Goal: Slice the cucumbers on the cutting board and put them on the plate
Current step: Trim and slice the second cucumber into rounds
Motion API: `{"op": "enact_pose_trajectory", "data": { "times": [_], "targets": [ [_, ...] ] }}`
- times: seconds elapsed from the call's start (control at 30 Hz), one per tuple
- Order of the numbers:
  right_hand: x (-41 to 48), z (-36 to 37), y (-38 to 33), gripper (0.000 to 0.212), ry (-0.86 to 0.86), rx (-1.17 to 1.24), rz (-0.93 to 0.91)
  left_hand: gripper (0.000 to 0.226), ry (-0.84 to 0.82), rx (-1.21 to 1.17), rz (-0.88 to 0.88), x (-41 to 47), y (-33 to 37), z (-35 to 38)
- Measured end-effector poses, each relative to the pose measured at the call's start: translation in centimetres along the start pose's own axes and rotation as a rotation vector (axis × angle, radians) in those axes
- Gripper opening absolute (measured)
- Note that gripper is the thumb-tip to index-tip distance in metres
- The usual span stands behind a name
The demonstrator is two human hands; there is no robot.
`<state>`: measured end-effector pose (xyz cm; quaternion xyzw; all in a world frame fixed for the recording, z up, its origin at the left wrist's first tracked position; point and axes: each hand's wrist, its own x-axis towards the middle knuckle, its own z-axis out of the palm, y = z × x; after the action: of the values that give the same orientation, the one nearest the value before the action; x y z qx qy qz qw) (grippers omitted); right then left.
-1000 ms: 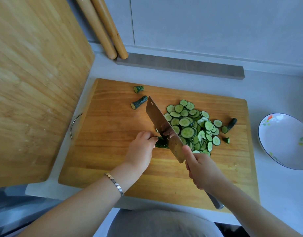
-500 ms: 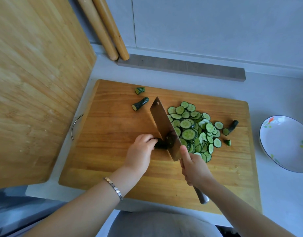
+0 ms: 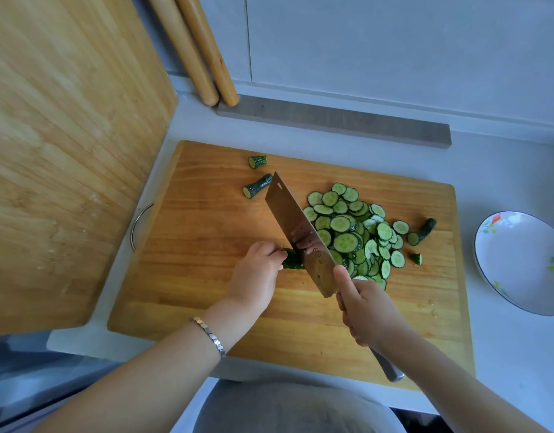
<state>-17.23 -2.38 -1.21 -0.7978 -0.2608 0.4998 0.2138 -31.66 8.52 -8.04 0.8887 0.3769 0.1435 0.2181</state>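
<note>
One cucumber stub [image 3: 292,260] lies pinched by the left hand [image 3: 257,276] fingers against the cleaver [image 3: 300,232]; the right hand [image 3: 367,310] fingers clench its handle.

Two boards [image 3: 207,245], two rolling pins [image 3: 188,57], one cleaver [image 3: 297,232], one plate [image 3: 519,267] — four loose cucumber ends [image 3: 257,185].

The knife blade [image 3: 300,235] hides the cut end of the cucumber piece [image 3: 292,263] and some slices [image 3: 356,235]. The left hand [image 3: 257,276] covers its other end. The right hand [image 3: 369,310] hides most of the knife handle [image 3: 389,368]. The plate [image 3: 519,260] is cut off by the right edge.
</note>
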Motion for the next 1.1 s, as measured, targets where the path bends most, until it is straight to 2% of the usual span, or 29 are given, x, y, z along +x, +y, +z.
{"op": "enact_pose_trajectory", "data": {
  "times": [0.33,0.53,0.7,0.8,1.1],
  "targets": [
    [0.6,0.6,-0.3,0.054,0.023,-0.166,-0.039,0.035,0.017,0.001,0.018,0.1,0.0,0.2],
    [2.1,2.2,0.5,0.053,0.019,-0.148,-0.017,0.035,-0.010,-0.026,0.000,0.0,-0.3,0.6],
    [1.9,1.4,0.8,0.050,-0.010,0.128,0.060,0.037,0.012,-0.049,-0.049,-0.3,-0.5,0.5],
    [1.0,0.4,0.7,0.051,-0.021,0.192,0.075,0.031,0.037,-0.063,-0.079,-0.2,-0.2,0.2],
    [0.1,0.1,0.2,0.054,0.003,0.014,-0.016,0.027,0.023,-0.041,-0.059,-0.1,-0.1,0.0]
  ]
}}
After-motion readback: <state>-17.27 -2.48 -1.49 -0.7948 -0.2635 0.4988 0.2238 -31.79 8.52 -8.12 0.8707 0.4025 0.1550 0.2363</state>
